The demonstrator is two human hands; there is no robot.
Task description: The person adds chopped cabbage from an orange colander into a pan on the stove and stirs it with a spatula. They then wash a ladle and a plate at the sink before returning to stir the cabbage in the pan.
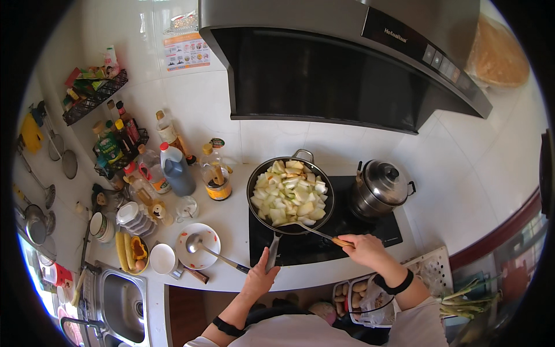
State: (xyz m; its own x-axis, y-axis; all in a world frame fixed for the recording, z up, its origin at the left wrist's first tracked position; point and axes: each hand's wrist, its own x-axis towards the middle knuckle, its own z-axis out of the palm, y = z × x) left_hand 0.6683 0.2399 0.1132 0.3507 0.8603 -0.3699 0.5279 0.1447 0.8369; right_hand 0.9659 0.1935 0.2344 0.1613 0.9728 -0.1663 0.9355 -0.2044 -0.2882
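Note:
A frying pan (331, 204) full of chopped pale vegetable pieces (288, 193) sits on the black cooktop (299, 253). My right hand (366, 249) grips the wooden handle of a metal spatula (318, 232), whose blade is among the pieces at the pan's near edge. My left hand (261, 274) is at the pan's handle (272, 253), which points towards me; its exact finger contact is partly hidden. Left of that hand, a metal ladle (195, 244) rests in a white bowl with red marks (184, 260), its dark handle reaching out beside my fingers.
A lidded steel pot (377, 195) stands at the cooktop's right. Oil and sauce bottles (178, 169) crowd the left counter, near a white cup (164, 259) and a bowl of corn and squash (144, 269). The range hood (321, 73) overhangs the back; a sink (123, 303) lies lower left.

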